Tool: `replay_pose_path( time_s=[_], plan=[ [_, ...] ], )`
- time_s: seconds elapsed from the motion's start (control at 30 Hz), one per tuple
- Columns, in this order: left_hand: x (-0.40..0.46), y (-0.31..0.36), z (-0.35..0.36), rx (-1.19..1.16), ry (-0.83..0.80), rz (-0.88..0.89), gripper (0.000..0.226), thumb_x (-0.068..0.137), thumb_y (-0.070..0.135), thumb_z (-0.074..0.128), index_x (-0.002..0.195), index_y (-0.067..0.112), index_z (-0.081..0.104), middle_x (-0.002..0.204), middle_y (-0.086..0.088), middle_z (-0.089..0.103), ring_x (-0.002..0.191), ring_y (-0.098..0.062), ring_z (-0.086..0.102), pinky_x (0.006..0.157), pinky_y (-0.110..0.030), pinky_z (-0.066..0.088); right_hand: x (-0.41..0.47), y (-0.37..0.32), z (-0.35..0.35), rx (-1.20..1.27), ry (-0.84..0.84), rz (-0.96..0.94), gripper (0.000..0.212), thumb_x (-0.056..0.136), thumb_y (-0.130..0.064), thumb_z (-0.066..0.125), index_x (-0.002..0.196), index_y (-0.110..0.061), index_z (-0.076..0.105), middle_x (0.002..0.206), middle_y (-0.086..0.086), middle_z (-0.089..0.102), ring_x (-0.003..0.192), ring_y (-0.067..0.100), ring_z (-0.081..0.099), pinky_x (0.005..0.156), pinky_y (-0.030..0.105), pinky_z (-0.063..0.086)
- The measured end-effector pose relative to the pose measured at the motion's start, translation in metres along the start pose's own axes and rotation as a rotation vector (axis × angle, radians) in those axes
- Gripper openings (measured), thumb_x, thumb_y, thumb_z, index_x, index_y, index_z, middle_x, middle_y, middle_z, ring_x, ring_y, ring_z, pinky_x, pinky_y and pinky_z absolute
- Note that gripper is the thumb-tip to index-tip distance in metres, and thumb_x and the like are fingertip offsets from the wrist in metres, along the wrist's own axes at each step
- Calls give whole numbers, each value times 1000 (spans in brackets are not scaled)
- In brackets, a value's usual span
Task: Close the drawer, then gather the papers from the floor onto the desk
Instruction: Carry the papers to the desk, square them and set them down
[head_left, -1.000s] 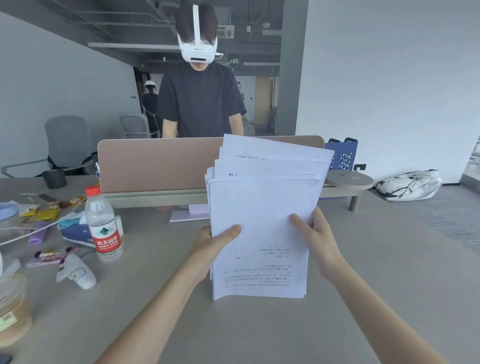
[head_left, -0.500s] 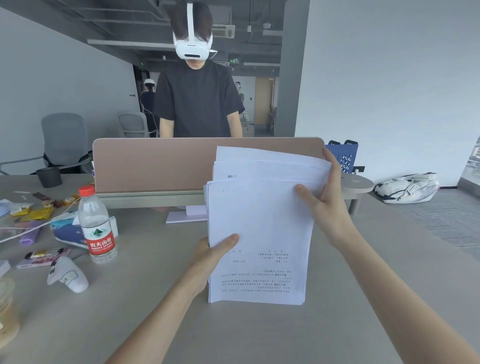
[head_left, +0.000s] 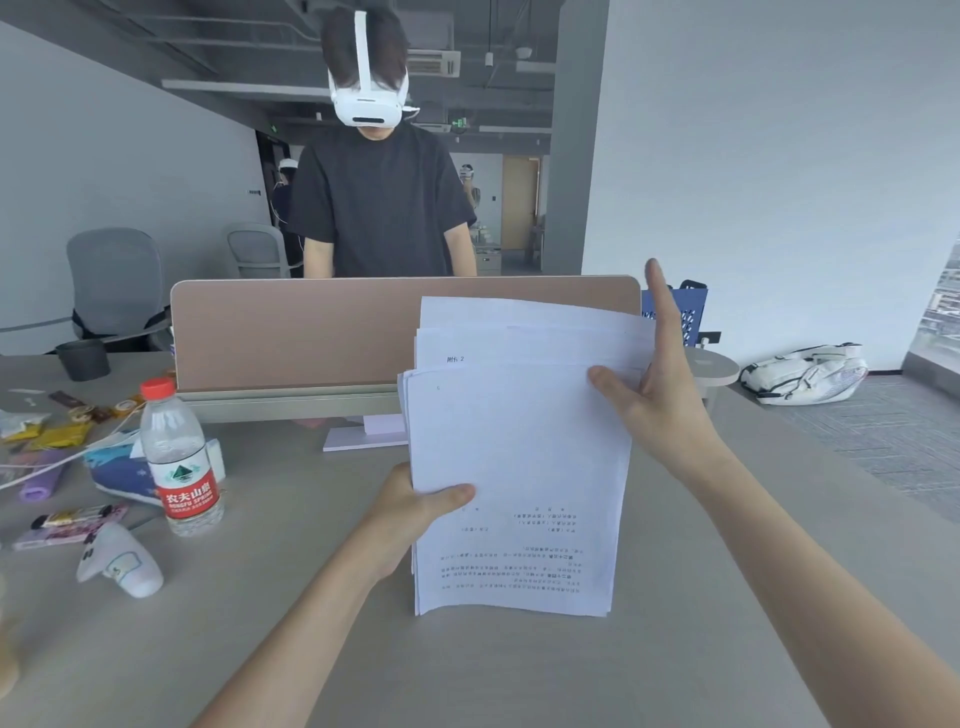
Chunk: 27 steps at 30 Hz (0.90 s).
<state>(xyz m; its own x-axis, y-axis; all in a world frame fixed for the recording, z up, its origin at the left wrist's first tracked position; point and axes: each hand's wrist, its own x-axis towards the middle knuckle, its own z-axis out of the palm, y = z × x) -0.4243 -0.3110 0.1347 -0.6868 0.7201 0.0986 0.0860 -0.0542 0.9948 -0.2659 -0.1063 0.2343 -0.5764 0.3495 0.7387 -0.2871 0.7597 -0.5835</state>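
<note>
A stack of white printed papers (head_left: 519, 467) stands upright with its bottom edge on the grey desk (head_left: 519, 670); its upper sheets are fanned and uneven. My left hand (head_left: 415, 512) grips the stack's left edge, thumb on the front sheet. My right hand (head_left: 660, 384) rests flat against the stack's upper right edge, fingers straight and pointing up, thumb lying on the front sheet. No drawer or floor papers are in view.
A water bottle (head_left: 179, 457), a white controller (head_left: 122, 564), snack wrappers and a tissue pack (head_left: 117, 470) crowd the desk's left side. A tan divider panel (head_left: 311, 332) stands behind the papers, with a person in a headset (head_left: 369, 104) beyond it. A white bag (head_left: 805, 371) lies on the floor at right.
My right hand has slid from the stack's lower right edge up to its upper right edge and opened flat. The left hand keeps its grip; the fanned sheets are more even.
</note>
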Motion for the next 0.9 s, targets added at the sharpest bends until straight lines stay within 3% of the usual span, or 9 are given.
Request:
replay_pose_path(
  time_s=[0.1, 0.17, 0.27, 0.37, 0.53, 0.63, 0.77, 0.83, 0.9],
  plan=[
    [-3, 3, 2, -73, -31, 10, 33, 74, 15, 77, 107, 14, 74, 110, -6, 77, 103, -26, 72, 92, -42, 55, 1, 2, -2, -65, -22, 4, 72, 91, -4, 64, 147, -41, 38, 143, -20, 47, 134, -2, 40, 108, 45, 43],
    [-4, 4, 3, -95, -29, 4, 36, 72, 17, 77, 108, 13, 74, 110, -7, 77, 103, -26, 72, 93, -43, 54, 0, 4, -3, -123, -22, -1, 56, 91, -6, 65, 138, -34, 53, 130, -2, 58, 124, 7, 48, 107, 25, 40],
    [-5, 3, 4, -102, -41, -6, 37, 72, 19, 77, 109, 12, 73, 110, -8, 77, 104, -28, 72, 93, -42, 54, 0, 6, -2, -161, -18, 5, 40, 91, -7, 66, 123, -31, 64, 127, -3, 61, 118, -6, 50, 95, 1, 32],
    [-6, 4, 5, -109, -46, -7, 36, 72, 19, 76, 107, 11, 74, 109, -8, 77, 103, -27, 72, 94, -43, 54, 0, 8, -2, -140, -17, 22, 34, 91, -7, 66, 114, -32, 69, 122, -2, 62, 116, -5, 53, 93, 1, 33],
    [-5, 4, 3, -131, -48, -11, 37, 73, 20, 76, 109, 12, 73, 112, -8, 76, 105, -28, 72, 98, -46, 52, -4, 11, 3, -209, -31, -66, 44, 93, -2, 64, 129, -26, 66, 110, 1, 53, 108, -8, 50, 94, 1, 32],
    [-5, 4, 3, -140, -55, -2, 35, 75, 20, 74, 109, 12, 73, 112, -9, 76, 106, -29, 71, 97, -47, 52, -6, 14, 4, -259, -59, -122, 39, 92, -1, 64, 122, -24, 72, 111, 1, 55, 106, -15, 49, 94, 1, 32],
    [-4, 3, 3, -112, -49, 5, 35, 74, 20, 75, 108, 12, 74, 112, -8, 76, 105, -27, 72, 98, -46, 52, -5, 12, 3, -248, -67, -102, 37, 91, -5, 67, 123, -24, 71, 111, 1, 58, 108, -5, 52, 93, 6, 39],
    [-3, 3, 4, -86, -31, 4, 34, 74, 19, 76, 107, 12, 74, 110, -6, 77, 103, -25, 72, 97, -45, 52, -6, 13, 2, -201, -45, -36, 49, 90, -6, 69, 134, -27, 62, 117, 0, 56, 114, -5, 50, 96, 15, 43],
    [-2, 2, 3, -68, -17, -2, 33, 74, 19, 76, 106, 13, 74, 109, -6, 77, 102, -25, 73, 97, -46, 53, -13, 15, 4, 34, -23, 135, 69, 88, -8, 71, 142, -42, 44, 131, -3, 54, 123, 3, 51, 98, 22, 45]
  ],
)
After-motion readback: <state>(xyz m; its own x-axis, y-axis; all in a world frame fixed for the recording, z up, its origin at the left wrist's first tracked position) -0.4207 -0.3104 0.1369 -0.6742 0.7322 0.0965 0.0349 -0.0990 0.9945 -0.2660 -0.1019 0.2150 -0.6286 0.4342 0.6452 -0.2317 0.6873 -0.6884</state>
